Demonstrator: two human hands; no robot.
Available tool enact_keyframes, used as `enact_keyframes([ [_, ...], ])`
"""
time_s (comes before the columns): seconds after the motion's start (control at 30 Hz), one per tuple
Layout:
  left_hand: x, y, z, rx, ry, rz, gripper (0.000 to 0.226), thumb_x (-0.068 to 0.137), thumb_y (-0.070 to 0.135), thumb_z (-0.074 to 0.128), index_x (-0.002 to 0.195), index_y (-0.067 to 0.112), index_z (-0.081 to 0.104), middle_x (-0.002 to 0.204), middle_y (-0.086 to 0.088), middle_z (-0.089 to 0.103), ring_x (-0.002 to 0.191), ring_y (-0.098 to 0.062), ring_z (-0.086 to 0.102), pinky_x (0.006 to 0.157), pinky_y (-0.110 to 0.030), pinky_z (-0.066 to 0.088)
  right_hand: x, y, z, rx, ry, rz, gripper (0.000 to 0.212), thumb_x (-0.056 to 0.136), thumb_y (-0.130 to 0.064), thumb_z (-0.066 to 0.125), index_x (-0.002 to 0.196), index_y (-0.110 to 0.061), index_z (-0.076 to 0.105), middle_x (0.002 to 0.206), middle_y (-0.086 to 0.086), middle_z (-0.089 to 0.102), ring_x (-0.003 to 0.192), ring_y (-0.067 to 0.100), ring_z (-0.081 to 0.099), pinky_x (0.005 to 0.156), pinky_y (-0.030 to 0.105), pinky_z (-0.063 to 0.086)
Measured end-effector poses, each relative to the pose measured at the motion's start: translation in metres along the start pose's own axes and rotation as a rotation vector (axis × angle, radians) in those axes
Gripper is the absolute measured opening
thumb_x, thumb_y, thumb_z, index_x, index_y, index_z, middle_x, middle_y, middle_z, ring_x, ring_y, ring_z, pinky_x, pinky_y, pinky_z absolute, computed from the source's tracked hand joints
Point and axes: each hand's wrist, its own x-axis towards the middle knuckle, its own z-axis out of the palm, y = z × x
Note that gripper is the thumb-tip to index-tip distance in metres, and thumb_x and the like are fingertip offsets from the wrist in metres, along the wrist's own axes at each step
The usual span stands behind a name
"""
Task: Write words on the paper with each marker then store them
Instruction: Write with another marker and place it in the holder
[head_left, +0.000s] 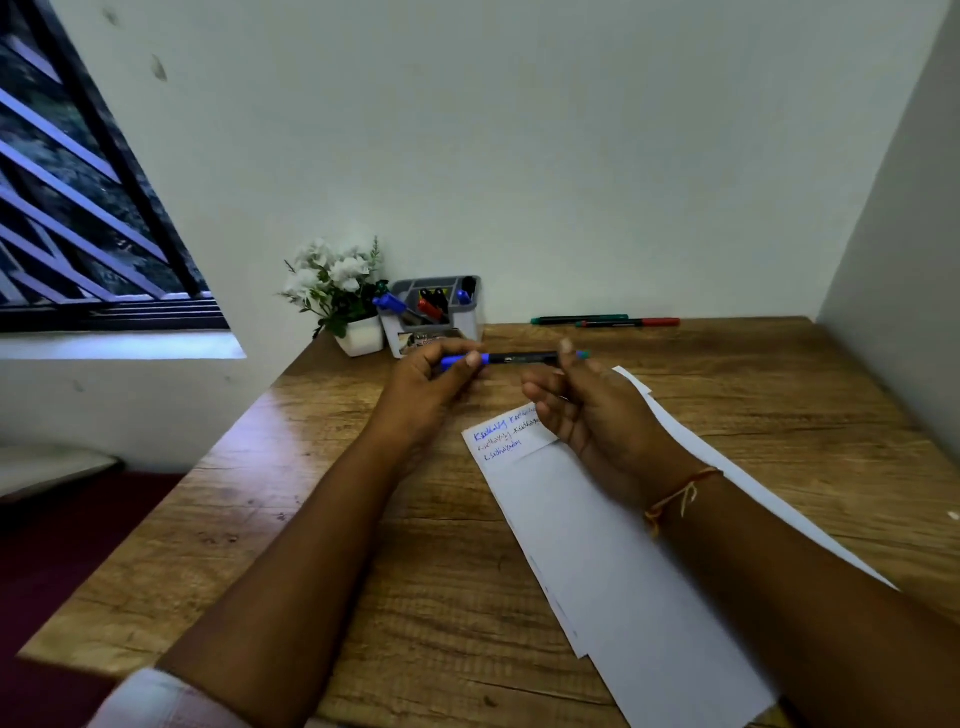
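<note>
Both on blue marker (519, 358) nr table's (753, 374) back edge: left hand (431, 382) pinching cap end, right hand (587, 410) gripping barrel; prob capping, so should be pushing straight.

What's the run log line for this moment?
left hand grips marker blue end | right hand grips other end | paper has writing

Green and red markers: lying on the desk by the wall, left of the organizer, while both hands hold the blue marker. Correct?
Wrong side. The head view shows the green marker and red marker lying on the desk by the wall, right of the organizer, not left. The left hand and right hand do hold the blue marker.
</note>
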Motion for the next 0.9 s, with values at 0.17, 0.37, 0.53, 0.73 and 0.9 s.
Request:
enact_keyframes([
  [0.17,0.021,0.028,-0.023,0.131,0.415,0.256,0.031,0.085,0.005,0.072,0.107,0.012,0.052,0.102,-0.008,0.066,0.090,-0.014,0.066,0.079,-0.022,0.055,0.008,-0.005,-0.013,-0.353,0.099,-0.165,0.038,0.105,-0.044,0.050,0.116,-0.012,0.067,0.095,0.012,0.079,0.079,0.014,0.077,0.065,0.023,0.061],
  [0.37,0.053,0.051,-0.045,0.460,0.651,0.470,0.035,0.085,0.010,0.073,0.111,0.015,0.051,0.090,0.001,0.067,0.076,0.012,0.063,0.070,-0.009,0.051,-0.001,0.002,-0.019,-0.968,-0.022,-0.396,0.031,0.104,-0.046,0.051,0.107,-0.021,0.069,0.087,-0.003,0.077,0.083,0.006,0.074,0.080,0.031,0.058],
  [0.53,0.074,0.058,-0.049,0.529,0.715,0.483,0.036,0.089,0.014,0.070,0.118,0.015,0.049,0.092,0.000,0.067,0.078,-0.001,0.063,0.063,-0.001,0.044,-0.004,0.001,-0.018,-1.198,-0.078,-0.441,0.033,0.103,-0.049,0.049,0.118,-0.027,0.067,0.095,-0.004,0.077,0.093,0.008,0.070,0.087,0.035,0.056],
  [0.73,0.094,0.046,-0.047,0.609,0.675,0.427,0.022,0.093,0.019,0.065,0.111,0.015,0.052,0.090,0.001,0.065,0.074,-0.003,0.061,0.055,-0.005,0.045,-0.001,0.001,-0.021,-1.242,-0.096,-0.447,0.031,0.104,-0.050,0.048,0.117,-0.029,0.066,0.096,-0.006,0.077,0.093,0.007,0.070,0.088,0.037,0.057],
  [0.9,0.103,0.030,-0.043,0.779,0.604,0.418,0.008,0.094,0.017,0.063,0.095,0.009,0.064,0.082,0.004,0.062,0.076,-0.011,0.059,0.064,-0.021,0.045,-0.002,0.000,-0.020,-1.282,-0.116,-0.461,0.034,0.104,-0.048,0.049,0.116,-0.023,0.068,0.097,-0.003,0.077,0.094,0.009,0.069,0.084,0.030,0.053],
])
